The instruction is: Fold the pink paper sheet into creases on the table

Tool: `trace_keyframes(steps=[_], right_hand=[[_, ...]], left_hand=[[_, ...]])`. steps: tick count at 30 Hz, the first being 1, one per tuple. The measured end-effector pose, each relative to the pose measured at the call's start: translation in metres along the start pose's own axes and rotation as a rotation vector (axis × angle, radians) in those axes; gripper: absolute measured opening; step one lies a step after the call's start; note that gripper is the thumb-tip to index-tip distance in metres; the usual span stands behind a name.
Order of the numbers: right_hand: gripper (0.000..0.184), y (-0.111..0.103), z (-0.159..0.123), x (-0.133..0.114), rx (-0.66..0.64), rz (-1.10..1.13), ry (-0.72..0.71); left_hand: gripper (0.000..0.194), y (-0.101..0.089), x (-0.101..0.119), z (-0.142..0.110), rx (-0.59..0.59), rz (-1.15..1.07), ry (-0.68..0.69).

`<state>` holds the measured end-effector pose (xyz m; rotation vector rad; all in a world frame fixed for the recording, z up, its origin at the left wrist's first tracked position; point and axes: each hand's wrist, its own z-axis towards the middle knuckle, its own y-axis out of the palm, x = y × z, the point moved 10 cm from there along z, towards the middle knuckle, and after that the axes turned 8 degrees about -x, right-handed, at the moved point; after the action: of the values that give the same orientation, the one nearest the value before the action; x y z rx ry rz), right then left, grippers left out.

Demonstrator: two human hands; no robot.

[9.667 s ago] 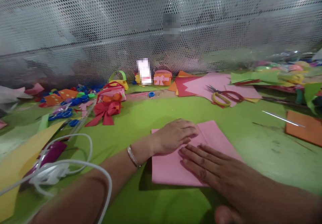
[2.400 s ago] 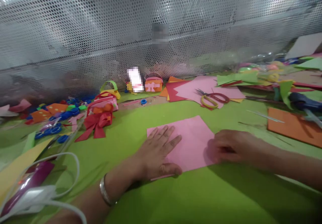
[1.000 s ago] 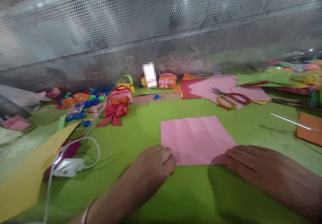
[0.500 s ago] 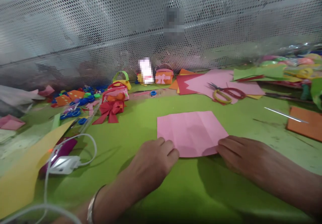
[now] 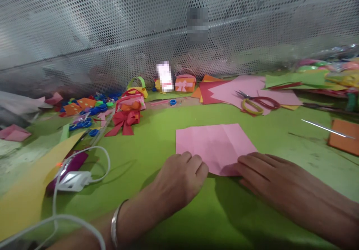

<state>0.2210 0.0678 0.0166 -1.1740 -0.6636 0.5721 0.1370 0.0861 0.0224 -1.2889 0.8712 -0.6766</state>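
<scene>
A pink paper sheet (image 5: pixel 214 143) with faint fold creases lies flat on the green table (image 5: pixel 157 141). My left hand (image 5: pixel 179 180) rests at the sheet's near left corner, fingers curled over the edge; a metal bangle circles the wrist. My right hand (image 5: pixel 263 171) sits at the near right corner, fingers flat and pinching or pressing the edge. The near edge of the paper is hidden under both hands.
Red and yellow scissors (image 5: pixel 254 104) lie on pink and red sheets at the back. A red bow (image 5: pixel 123 121), small paper baskets (image 5: pixel 134 96) and blue caps sit back left. A white charger with cable (image 5: pixel 74 179) lies left. An orange sheet (image 5: pixel 343 141) is right. Perforated metal wall behind.
Both hands have moved from pressing on top of the sheet to its near corners, and over the last second they have drawn closer together along the near edge.
</scene>
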Motion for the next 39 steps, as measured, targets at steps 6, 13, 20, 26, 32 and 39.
trace_keyframes(steps=[6,13,20,26,32,39], right_hand=[[0.028,0.001,0.010,-0.010,0.026,0.060,-0.057],[0.038,0.015,-0.002,0.023,-0.007,0.145,0.074],[0.043,0.021,-0.005,0.048,-0.072,0.274,0.141],[0.039,0.031,-0.011,0.056,-0.140,0.405,0.270],[0.041,0.037,-0.011,0.059,-0.159,0.494,0.289],[0.029,0.042,-0.015,0.070,-0.219,0.588,0.436]], left_hand=[[0.011,0.003,0.000,-0.003,-0.061,-0.046,-0.007],[0.020,0.027,-0.029,-0.003,-0.306,-0.223,-0.264],[0.021,0.036,-0.040,-0.006,-0.436,-0.390,-0.424],[0.020,0.035,-0.046,-0.008,-0.412,-0.505,-0.483],[0.016,0.037,-0.050,-0.010,-0.401,-0.572,-0.514],[0.014,0.040,-0.053,-0.012,-0.366,-0.660,-0.542]])
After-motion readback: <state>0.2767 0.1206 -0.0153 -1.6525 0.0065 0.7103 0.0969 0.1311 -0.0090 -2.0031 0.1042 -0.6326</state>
